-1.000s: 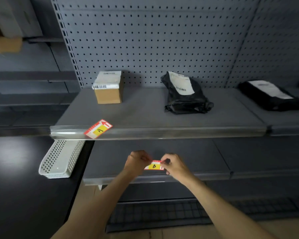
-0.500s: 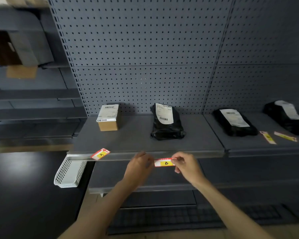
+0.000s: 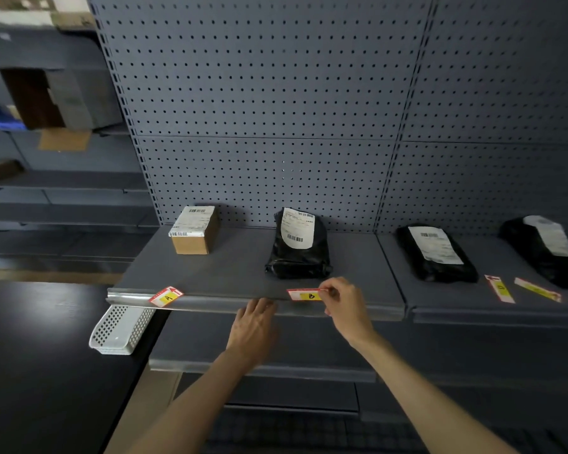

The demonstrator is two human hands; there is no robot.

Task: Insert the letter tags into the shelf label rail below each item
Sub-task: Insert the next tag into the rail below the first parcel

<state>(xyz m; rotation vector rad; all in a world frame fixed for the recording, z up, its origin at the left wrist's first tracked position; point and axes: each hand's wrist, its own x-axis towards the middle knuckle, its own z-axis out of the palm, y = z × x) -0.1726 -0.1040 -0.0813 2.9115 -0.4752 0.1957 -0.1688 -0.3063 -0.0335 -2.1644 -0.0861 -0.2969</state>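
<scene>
I see R hand [image 3: 343, 306] pinching red-yellow paper "B" tag [image 3: 307, 294] at grey metal shelf's label rail [image 3: 210, 304], below black poly bag [image 3: 297, 247]. L hand [image 3: 254, 326] loose, flat on rail, holding nothing.

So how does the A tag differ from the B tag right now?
The A tag sits crooked at the rail, below the cardboard box, with no hand on it; the B tag lies level, pinched by the right hand, below the black parcel. Both are red-edged with a yellow patch.
</scene>
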